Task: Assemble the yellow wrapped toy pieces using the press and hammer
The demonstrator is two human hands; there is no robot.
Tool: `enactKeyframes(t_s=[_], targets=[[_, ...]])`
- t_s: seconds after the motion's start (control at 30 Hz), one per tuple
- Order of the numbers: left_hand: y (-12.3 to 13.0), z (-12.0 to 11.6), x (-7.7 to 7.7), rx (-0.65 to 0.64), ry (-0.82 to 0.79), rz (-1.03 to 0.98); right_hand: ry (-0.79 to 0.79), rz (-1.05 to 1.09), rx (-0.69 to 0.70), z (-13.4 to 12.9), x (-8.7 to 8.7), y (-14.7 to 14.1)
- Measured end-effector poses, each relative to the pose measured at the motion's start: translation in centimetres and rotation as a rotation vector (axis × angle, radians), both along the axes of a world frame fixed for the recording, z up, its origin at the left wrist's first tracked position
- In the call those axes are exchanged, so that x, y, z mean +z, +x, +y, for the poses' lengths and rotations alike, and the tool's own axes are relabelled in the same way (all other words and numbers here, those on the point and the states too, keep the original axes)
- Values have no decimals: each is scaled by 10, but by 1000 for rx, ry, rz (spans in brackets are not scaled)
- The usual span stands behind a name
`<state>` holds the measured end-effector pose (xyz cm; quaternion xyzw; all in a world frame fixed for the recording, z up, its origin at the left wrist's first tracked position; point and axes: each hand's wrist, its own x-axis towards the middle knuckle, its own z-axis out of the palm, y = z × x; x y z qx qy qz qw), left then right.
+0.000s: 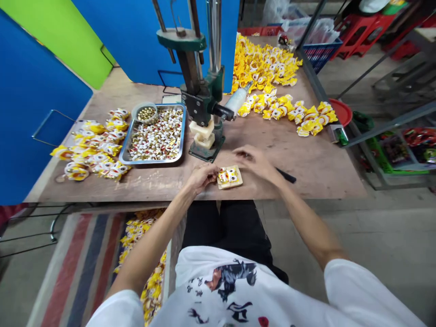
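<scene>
A small pale block [239, 180] lies near the table's front edge with a yellow and white cartoon piece [229, 175] on top. My left hand [203, 177] is at the block's left side, its fingers pinched on the left edge of the piece or block. Above and right of the block is my right hand [255, 161], blurred, with its fingers partly curled; what it holds, if anything, cannot be made out. Behind the block stands a green hand press [200, 102] with cream blocks [203, 134] at its base.
A metal tray [155, 136] of small white and gold parts holds a bowl [146, 113] of gold beads. Yellow pieces lie in a left pile [98, 147], a back pile [264, 61] and a right row [308, 117]. A black-handled tool [286, 175] lies near my right wrist.
</scene>
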<state>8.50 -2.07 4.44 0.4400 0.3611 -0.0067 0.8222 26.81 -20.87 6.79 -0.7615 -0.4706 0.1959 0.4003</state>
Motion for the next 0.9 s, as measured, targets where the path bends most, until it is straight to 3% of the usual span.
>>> enactKeyframes(t_s=[0.1,0.2,0.27,0.37,0.43,0.5,0.57,0.7,0.83,0.9], targets=[[-4,-7,1,40,7,-15,-57,-263,-234,-49,-17,25],[-6,-11,1,58,27,-41,-201,-315,-219,-79,-32,35],[-6,-14,1,76,54,-57,-259,-275,-156,-81,-27,28],[-7,-16,0,94,69,-78,-223,-268,-105,-70,4,1],[-7,-17,0,98,64,-80,-97,-307,-175,-64,27,-20],[-6,-18,0,96,63,-77,58,-349,-313,-61,36,-37],[-6,-19,-1,98,73,-75,113,-327,-360,-61,31,-48],[-6,-20,-4,94,76,-86,-54,-210,-145,-63,6,-44],[-13,-17,-6,49,102,-128,66,-258,-400,-69,1,-16],[-20,-14,-6,-5,173,-190,19,-208,-352,-76,-3,0]])
